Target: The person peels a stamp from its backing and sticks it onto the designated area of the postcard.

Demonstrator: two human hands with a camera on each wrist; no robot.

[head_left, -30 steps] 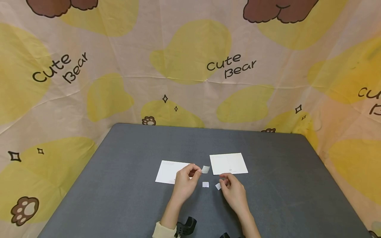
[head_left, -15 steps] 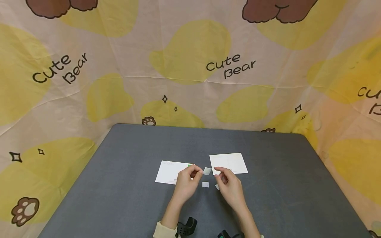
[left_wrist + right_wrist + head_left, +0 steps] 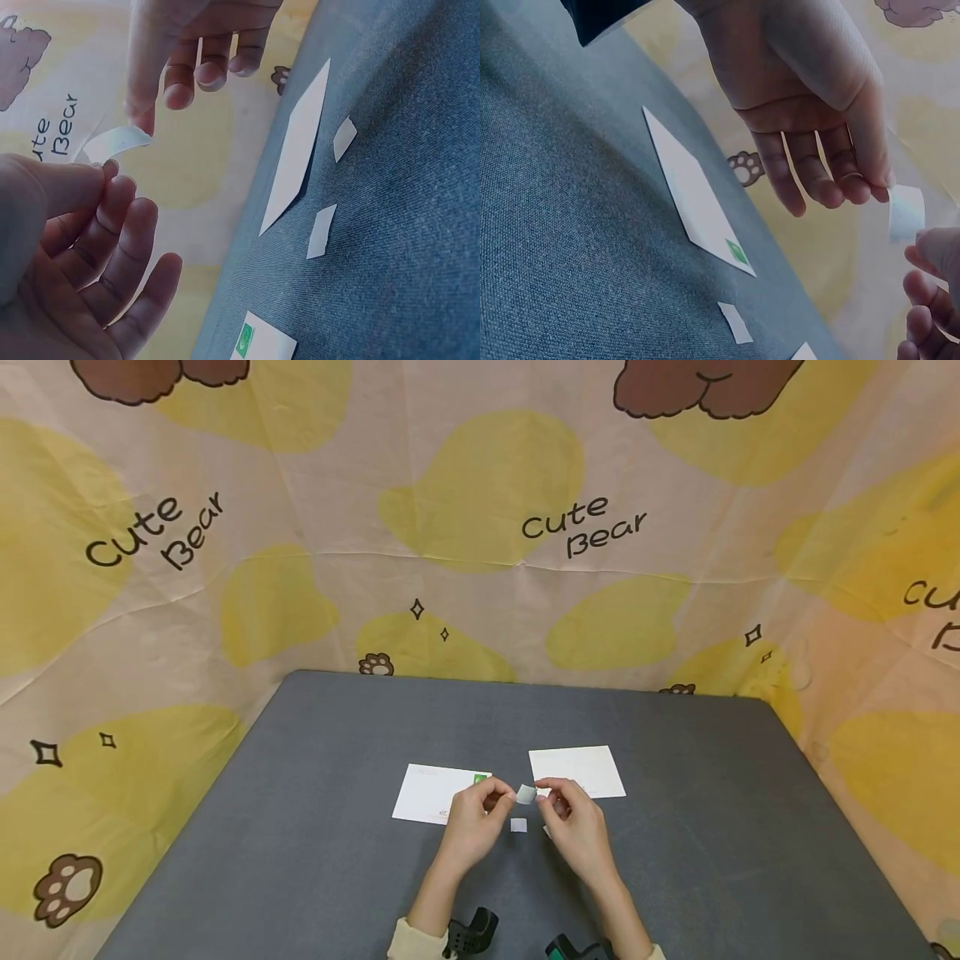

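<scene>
A small white paper square, about stamp size, is held up between my two hands above the table. My left hand pinches one edge of it between thumb and forefinger, the other fingers loosely bent. At the opposite edge, the thumb and forefinger of my right hand grip it. In the left wrist view the paper square bows in a curve. Beyond the left hand lies a white envelope with a green stamp at its corner. A second white envelope lies beyond the right hand.
Another white paper square lies on the dark grey table between my forearms. One more white piece, mostly covered by the right hand in the head view, lies near it. A printed cloth hangs behind the table.
My right hand has moved up and left from the loose piece on the table to the held paper square, and now grips its edge. The left hand has shifted slightly right with the square.
</scene>
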